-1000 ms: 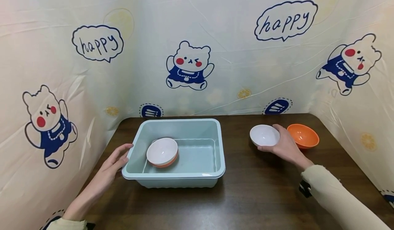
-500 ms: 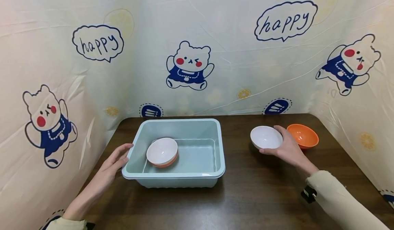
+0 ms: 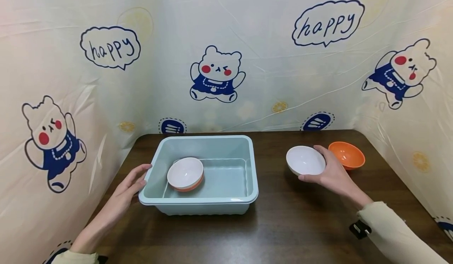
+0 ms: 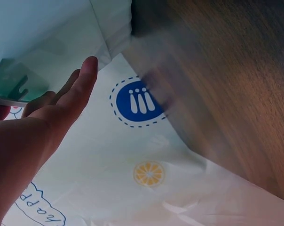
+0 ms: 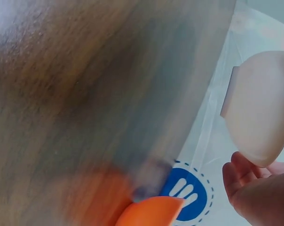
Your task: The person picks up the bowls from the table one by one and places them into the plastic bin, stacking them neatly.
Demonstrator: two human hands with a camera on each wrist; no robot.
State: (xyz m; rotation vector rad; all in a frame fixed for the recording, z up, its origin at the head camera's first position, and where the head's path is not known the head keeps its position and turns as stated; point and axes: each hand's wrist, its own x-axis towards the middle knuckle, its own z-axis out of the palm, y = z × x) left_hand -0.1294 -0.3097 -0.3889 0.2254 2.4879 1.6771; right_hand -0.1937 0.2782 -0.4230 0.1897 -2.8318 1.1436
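My right hand [image 3: 334, 173] grips a white bowl [image 3: 305, 160] by its rim, thumb at the near side and fingers at the far side. In the right wrist view the bowl [image 5: 259, 108] shows its outer side and foot, raised off the table. An orange bowl [image 3: 347, 155] stands just right of that hand. My left hand [image 3: 129, 187] rests against the left rim of a pale blue-green basin [image 3: 201, 201]. In the left wrist view its fingers [image 4: 76, 96] stretch fairly straight along the basin's outside. Inside the basin, a white bowl [image 3: 185, 172] sits on an orange one [image 3: 191, 187].
The dark brown wooden table [image 3: 276, 232] carries the basin at centre left. A patterned cloth [image 3: 269, 79] with bears and lettering hangs behind the table and along both sides. Bare tabletop lies between the basin and the raised bowl.
My right hand has lifted the white bowl slightly and drawn it a little nearer. My left hand stays at the basin's rim. The view has shifted slightly.
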